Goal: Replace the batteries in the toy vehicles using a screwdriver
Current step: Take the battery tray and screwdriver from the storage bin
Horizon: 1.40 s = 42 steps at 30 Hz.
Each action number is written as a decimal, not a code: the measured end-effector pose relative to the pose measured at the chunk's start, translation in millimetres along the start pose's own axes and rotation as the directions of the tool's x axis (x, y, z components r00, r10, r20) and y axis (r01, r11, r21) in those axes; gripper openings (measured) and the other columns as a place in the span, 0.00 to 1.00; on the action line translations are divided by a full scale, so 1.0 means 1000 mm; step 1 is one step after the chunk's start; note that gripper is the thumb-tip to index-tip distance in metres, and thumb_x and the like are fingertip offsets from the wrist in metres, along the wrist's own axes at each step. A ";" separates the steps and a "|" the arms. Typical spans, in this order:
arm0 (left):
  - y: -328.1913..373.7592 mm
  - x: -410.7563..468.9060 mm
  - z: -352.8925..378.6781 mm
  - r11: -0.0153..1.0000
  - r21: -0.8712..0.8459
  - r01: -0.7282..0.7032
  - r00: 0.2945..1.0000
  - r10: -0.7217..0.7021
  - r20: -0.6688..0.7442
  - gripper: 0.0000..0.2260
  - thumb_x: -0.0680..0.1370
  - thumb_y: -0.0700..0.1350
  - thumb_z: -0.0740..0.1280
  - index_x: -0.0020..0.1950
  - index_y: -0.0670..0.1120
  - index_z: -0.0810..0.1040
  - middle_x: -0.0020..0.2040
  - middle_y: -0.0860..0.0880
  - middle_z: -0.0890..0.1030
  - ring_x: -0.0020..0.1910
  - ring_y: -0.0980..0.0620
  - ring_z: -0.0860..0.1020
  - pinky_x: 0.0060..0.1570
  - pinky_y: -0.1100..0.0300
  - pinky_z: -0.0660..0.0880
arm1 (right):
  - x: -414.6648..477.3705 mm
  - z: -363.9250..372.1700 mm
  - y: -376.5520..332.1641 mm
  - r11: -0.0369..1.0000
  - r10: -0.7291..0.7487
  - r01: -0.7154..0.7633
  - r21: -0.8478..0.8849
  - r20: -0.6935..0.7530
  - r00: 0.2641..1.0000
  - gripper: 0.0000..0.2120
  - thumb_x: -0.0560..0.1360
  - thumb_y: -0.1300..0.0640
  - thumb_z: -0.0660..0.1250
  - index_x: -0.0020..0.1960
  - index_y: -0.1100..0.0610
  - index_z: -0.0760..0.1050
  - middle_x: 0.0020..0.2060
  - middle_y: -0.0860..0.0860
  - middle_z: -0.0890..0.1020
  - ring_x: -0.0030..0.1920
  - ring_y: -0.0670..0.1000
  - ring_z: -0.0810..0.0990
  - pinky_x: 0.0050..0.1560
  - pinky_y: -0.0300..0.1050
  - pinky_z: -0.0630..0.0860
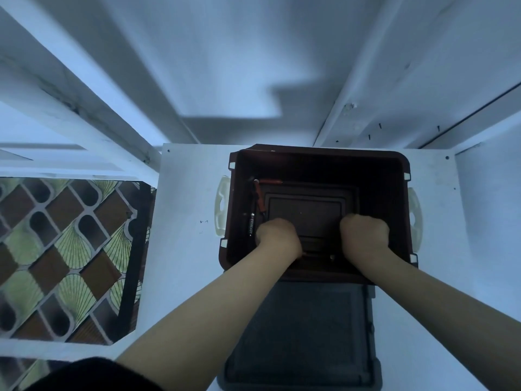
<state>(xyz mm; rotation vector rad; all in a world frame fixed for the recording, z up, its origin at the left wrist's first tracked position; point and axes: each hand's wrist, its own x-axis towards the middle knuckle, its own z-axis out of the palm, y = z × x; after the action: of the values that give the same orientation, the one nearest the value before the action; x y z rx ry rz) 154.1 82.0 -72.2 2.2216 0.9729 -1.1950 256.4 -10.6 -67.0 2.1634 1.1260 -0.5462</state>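
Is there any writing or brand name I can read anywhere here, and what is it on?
"EVEREADY": on the black battery lying along the left wall inside the brown bin.
A tiny mark just above that word on the battery is too small to read.
No other writing shows.

Storage box (383, 210): one is standing open.
Hands: two are reaching into it, left hand (277, 235) and right hand (363, 232).
Grey lid (298, 334): one is lying beside it.
Red-handled tools (258, 197): two are lying inside.
Eveready battery (250, 224): one is lying inside.
Cream handles (222, 206): two are showing.
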 end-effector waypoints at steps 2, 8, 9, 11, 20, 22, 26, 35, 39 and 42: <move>0.004 0.003 -0.001 1.000 -0.013 0.018 1.000 -0.018 -0.002 0.20 0.79 0.55 0.65 0.63 0.42 0.75 0.59 0.47 0.78 0.56 0.48 0.79 0.44 0.58 0.74 | -0.001 -0.002 0.000 1.000 -0.006 0.006 0.005 -0.006 1.000 0.14 0.76 0.67 0.61 0.34 0.58 0.62 0.29 0.48 0.66 0.29 0.47 0.68 0.24 0.38 0.58; 0.017 0.005 -0.002 0.998 -0.042 0.043 0.999 -0.043 -0.001 0.18 0.78 0.55 0.67 0.62 0.44 0.76 0.55 0.47 0.78 0.48 0.49 0.79 0.25 0.58 0.67 | -0.001 0.000 0.000 0.999 -0.045 0.045 0.000 0.045 0.998 0.16 0.76 0.67 0.60 0.32 0.56 0.62 0.29 0.49 0.66 0.27 0.46 0.64 0.25 0.37 0.60; 0.021 0.006 -0.001 0.998 -0.047 0.045 0.999 -0.045 -0.008 0.15 0.79 0.50 0.67 0.62 0.43 0.76 0.57 0.47 0.78 0.50 0.49 0.80 0.24 0.58 0.65 | -0.001 0.001 0.000 0.999 -0.049 0.049 -0.004 0.047 0.998 0.16 0.76 0.67 0.60 0.32 0.56 0.62 0.29 0.49 0.66 0.27 0.46 0.64 0.25 0.37 0.60; 0.026 0.009 0.001 0.996 -0.076 0.043 0.999 -0.044 -0.012 0.13 0.79 0.44 0.65 0.62 0.42 0.76 0.61 0.46 0.78 0.57 0.47 0.79 0.25 0.59 0.66 | 0.001 0.002 0.000 0.998 -0.059 0.061 -0.032 0.054 0.997 0.16 0.76 0.67 0.60 0.32 0.56 0.62 0.29 0.48 0.66 0.27 0.46 0.64 0.25 0.37 0.60; 0.014 0.002 -0.002 0.738 -0.675 0.006 1.000 -0.001 0.008 0.17 0.74 0.50 0.64 0.55 0.41 0.79 0.55 0.45 0.80 0.54 0.45 0.79 0.43 0.62 0.71 | 0.012 -0.001 0.006 0.985 -0.118 0.092 0.146 0.179 0.977 0.08 0.78 0.61 0.61 0.55 0.58 0.76 0.51 0.52 0.80 0.49 0.51 0.81 0.29 0.39 0.65; 0.011 0.000 -0.002 0.619 -0.785 -0.004 1.000 0.025 0.014 0.10 0.74 0.45 0.62 0.47 0.41 0.79 0.48 0.45 0.80 0.49 0.46 0.78 0.37 0.63 0.69 | 0.013 0.000 0.005 0.982 -0.115 0.082 0.170 0.191 0.975 0.09 0.78 0.62 0.61 0.56 0.58 0.76 0.52 0.53 0.79 0.50 0.52 0.80 0.34 0.40 0.69; 0.008 -0.007 -0.001 0.622 -0.783 -0.011 0.999 0.047 0.023 0.16 0.77 0.45 0.61 0.57 0.35 0.78 0.47 0.43 0.80 0.46 0.45 0.78 0.30 0.63 0.64 | 0.014 0.001 0.006 0.978 -0.118 0.080 0.192 0.192 0.974 0.11 0.77 0.67 0.59 0.57 0.61 0.76 0.55 0.55 0.78 0.53 0.53 0.80 0.40 0.42 0.71; -0.006 -0.013 -0.003 0.735 -0.672 -0.088 0.991 -0.003 -0.134 0.10 0.76 0.48 0.62 0.47 0.41 0.75 0.41 0.47 0.78 0.40 0.46 0.78 0.36 0.59 0.72 | 0.016 -0.007 0.021 0.724 -0.213 0.059 0.687 0.141 0.967 0.14 0.76 0.56 0.65 0.34 0.62 0.72 0.28 0.54 0.77 0.27 0.49 0.76 0.25 0.37 0.67; -0.023 -0.016 -0.007 0.778 -0.621 -0.092 0.910 -0.189 -0.370 0.07 0.77 0.43 0.63 0.50 0.40 0.74 0.48 0.43 0.79 0.48 0.41 0.79 0.40 0.58 0.71 | 0.015 -0.023 0.008 -0.002 -0.309 -0.224 0.975 0.212 0.927 0.13 0.77 0.60 0.59 0.39 0.69 0.70 0.16 0.53 0.69 0.14 0.46 0.61 0.16 0.32 0.55; -0.025 -0.013 -0.009 0.910 -0.414 0.017 0.901 -0.193 -0.388 0.10 0.78 0.40 0.63 0.58 0.39 0.74 0.55 0.42 0.79 0.54 0.43 0.79 0.43 0.57 0.71 | 0.022 -0.033 -0.006 -0.409 -0.463 -0.427 0.806 0.220 0.858 0.11 0.77 0.62 0.53 0.37 0.61 0.68 0.30 0.59 0.78 0.14 0.43 0.60 0.14 0.29 0.53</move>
<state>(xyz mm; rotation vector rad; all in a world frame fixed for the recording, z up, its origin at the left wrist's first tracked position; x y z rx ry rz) 135.4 99.2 -57.8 2.1374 1.3845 -0.4809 265.5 27.8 -59.5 2.6399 -0.1752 -3.0409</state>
